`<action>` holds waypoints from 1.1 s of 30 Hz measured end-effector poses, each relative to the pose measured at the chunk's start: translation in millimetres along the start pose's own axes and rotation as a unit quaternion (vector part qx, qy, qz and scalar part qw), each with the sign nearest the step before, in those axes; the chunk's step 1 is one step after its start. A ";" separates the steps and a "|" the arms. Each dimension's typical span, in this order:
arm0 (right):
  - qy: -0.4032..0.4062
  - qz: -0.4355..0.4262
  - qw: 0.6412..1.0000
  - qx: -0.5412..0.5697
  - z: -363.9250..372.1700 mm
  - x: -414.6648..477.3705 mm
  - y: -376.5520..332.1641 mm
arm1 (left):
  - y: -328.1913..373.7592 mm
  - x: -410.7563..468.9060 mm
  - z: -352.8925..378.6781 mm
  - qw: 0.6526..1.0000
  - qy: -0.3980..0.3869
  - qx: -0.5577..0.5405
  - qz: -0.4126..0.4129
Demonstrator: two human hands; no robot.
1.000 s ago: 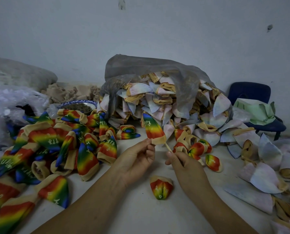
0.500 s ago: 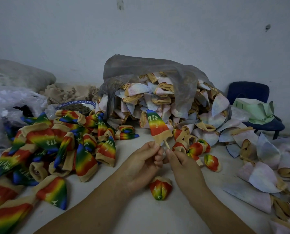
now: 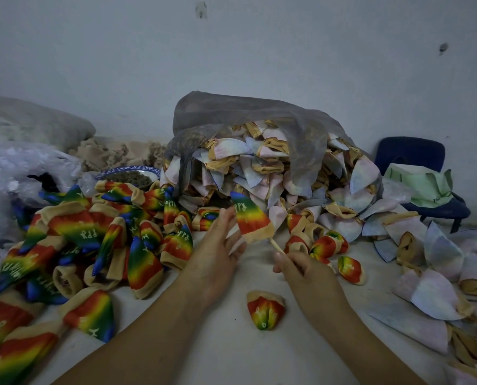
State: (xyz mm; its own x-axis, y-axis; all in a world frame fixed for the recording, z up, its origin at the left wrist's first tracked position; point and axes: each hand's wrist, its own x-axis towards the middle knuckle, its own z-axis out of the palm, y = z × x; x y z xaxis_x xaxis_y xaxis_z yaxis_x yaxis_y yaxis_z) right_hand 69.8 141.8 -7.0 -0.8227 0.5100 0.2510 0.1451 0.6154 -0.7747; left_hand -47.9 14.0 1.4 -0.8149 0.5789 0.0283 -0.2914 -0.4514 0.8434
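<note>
White bench (image 3: 231, 357) centre: rainbow cone (image 3: 252, 215) sits on a stick (image 3: 275, 245); right hand (image 3: 305, 272) grip closed around the stick, pushing from 5 o'clock; left hand (image 3: 217, 254), grip open with straight fingers, steadies the cone from 9 o'clock

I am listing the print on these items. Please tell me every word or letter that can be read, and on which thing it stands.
"PPY": white letters on the rainbow cone that sits on the stick.
"APPY": white letters on another cone in the pile on the left.
White letters on the remaining cones: too blurred or folded to read.
</note>
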 end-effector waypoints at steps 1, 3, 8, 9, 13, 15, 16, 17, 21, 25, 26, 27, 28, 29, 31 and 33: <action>-0.009 -0.004 1.000 -0.013 0.3 -0.1 0.8 | 0.4 0.9 -1.3 1.000 0.000 -0.001 0.011; -0.029 -0.012 0.999 -0.033 1.0 -0.8 1.7 | 1.5 1.7 -2.7 1.000 0.010 -0.008 0.009; -0.047 -0.040 0.995 -0.080 1.3 -2.3 2.1 | -0.9 -1.3 -2.7 1.000 -0.008 -0.003 -0.012; -0.048 -0.047 0.994 -0.090 1.1 -2.6 2.0 | -1.6 -1.3 -2.6 1.000 -0.009 0.020 -0.003; -0.034 -0.064 0.988 -0.136 -1.9 -2.9 3.1 | -4.1 0.6 -4.0 0.974 0.047 0.216 0.046; -0.013 -0.077 0.983 -0.169 -4.6 -1.4 3.3 | -5.5 0.7 -3.8 0.954 0.075 0.281 0.070; -0.003 -0.085 0.979 -0.184 -6.0 -0.7 3.1 | -6.1 0.3 -3.3 0.947 0.087 0.300 0.075; 0.004 -0.092 0.976 -0.197 -7.2 -0.2 2.9 | -6.3 -0.4 -2.6 0.939 0.101 0.321 0.075; 0.011 -0.099 0.970 -0.220 -13.3 1.5 3.2 | -12.3 0.0 -3.3 0.936 0.125 0.324 0.054; 0.005 -0.076 0.974 -0.213 -23.1 5.3 7.7 | -9.8 2.7 -2.7 0.989 0.098 0.105 0.041; 0.004 -0.070 0.976 -0.207 -24.2 5.8 8.7 | -9.3 3.4 -3.1 0.994 0.079 0.070 0.038; 0.005 -0.067 0.977 -0.201 -24.3 5.7 9.2 | -9.2 3.6 -2.7 0.996 0.060 0.051 0.036; 0.007 -0.066 0.978 -0.196 -23.5 5.4 9.4 | -10.2 3.1 -2.4 0.998 0.042 0.039 0.037; 0.009 -0.067 0.979 -0.192 -21.5 4.9 9.2 | -11.3 2.3 -1.3 0.999 0.022 0.031 0.035; 0.009 -0.066 0.981 -0.182 -16.9 3.7 8.1 | -13.3 -1.2 2.6 0.999 -0.015 0.035 0.028; 0.011 -0.054 0.987 -0.150 -13.7 3.3 7.3 | -12.0 -2.9 5.4 0.998 -0.031 0.056 0.026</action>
State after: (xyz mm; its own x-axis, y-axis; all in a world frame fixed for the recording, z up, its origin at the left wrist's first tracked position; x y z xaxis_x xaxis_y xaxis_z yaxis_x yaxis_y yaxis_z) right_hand 75.7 156.2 -3.8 -0.8304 0.4433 0.3374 0.2164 0.8148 -0.5379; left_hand -39.3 21.4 -5.9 -0.7935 0.5995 0.1048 -0.1886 -0.4059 0.8943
